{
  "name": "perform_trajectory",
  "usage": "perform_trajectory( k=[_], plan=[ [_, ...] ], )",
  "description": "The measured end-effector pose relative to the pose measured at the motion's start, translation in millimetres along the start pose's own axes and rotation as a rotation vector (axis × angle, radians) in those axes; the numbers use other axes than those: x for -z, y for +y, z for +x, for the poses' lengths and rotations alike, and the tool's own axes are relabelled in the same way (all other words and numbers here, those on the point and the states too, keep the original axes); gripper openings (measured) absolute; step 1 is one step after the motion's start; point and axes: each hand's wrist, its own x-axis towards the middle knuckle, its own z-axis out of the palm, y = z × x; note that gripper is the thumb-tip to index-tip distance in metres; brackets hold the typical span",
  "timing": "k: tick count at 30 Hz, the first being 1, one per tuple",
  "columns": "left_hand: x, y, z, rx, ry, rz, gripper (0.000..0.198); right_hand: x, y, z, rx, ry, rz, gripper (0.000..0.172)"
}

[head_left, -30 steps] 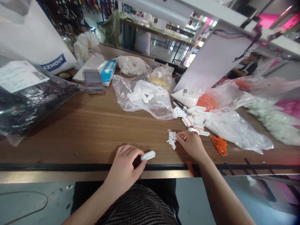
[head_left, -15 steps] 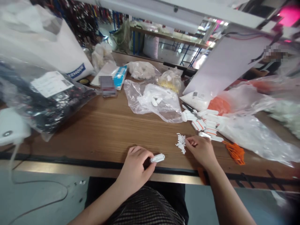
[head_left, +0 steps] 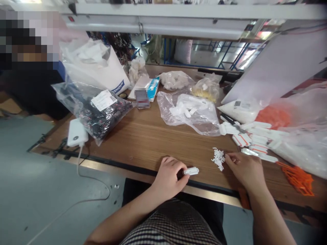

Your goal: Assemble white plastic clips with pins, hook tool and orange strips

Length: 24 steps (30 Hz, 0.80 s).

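My left hand point(head_left: 170, 178) rests at the table's near edge, shut on a short white plastic strip point(head_left: 190, 171) that sticks out past the fingers. My right hand point(head_left: 245, 170) lies to its right, with the fingertips at the edge of a small pile of white plastic bits point(head_left: 218, 159). Whether those fingers pinch a bit is hard to tell. Just beyond that hand lie white strips with orange markings point(head_left: 255, 139), on the wooden table point(head_left: 153, 143).
A clear bag of white pieces point(head_left: 194, 112) lies mid-table. Orange plastic fasteners point(head_left: 296, 178) lie at right, beside a large clear bag point(head_left: 304, 143). A bag of black patterned goods point(head_left: 97, 112) and a white power bank point(head_left: 77, 132) with a cable sit at left. A person point(head_left: 30, 58) stands beyond the left corner.
My view has swung and tilted, so the table's left corner and the floor now show and everything sits further right. Both hands keep their places relative to the strip and pile.
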Motion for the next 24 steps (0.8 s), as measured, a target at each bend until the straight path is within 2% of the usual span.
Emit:
perform_trajectory(
  k=[3, 8, 14, 18, 24],
  plan=[
    [-0.3, -0.3, -0.1, -0.001, 0.003, 0.002, 0.013, -0.2, 1.2, -0.7, 0.024, 0.004, -0.031, 0.037],
    [-0.6, -0.7, 0.4, 0.003, 0.003, 0.002, 0.012, -1.5, 3.6, -1.3, 0.014, -0.025, 0.062, 0.033],
    [0.1, 1.1, 0.9, -0.006, 0.018, -0.019, 0.014, -2.2, 6.5, -2.0, 0.090, 0.112, -0.085, 0.034],
    [-1.7, -1.3, 0.3, -0.021, 0.031, -0.028, 0.015, -2.0, 5.5, -1.0, 0.144, 0.110, -0.116, 0.032],
    [-4.6, -4.0, 0.2, -0.015, 0.030, -0.036, 0.016, -2.4, 5.0, -1.4, 0.137, 0.124, -0.028, 0.032]
  ],
)
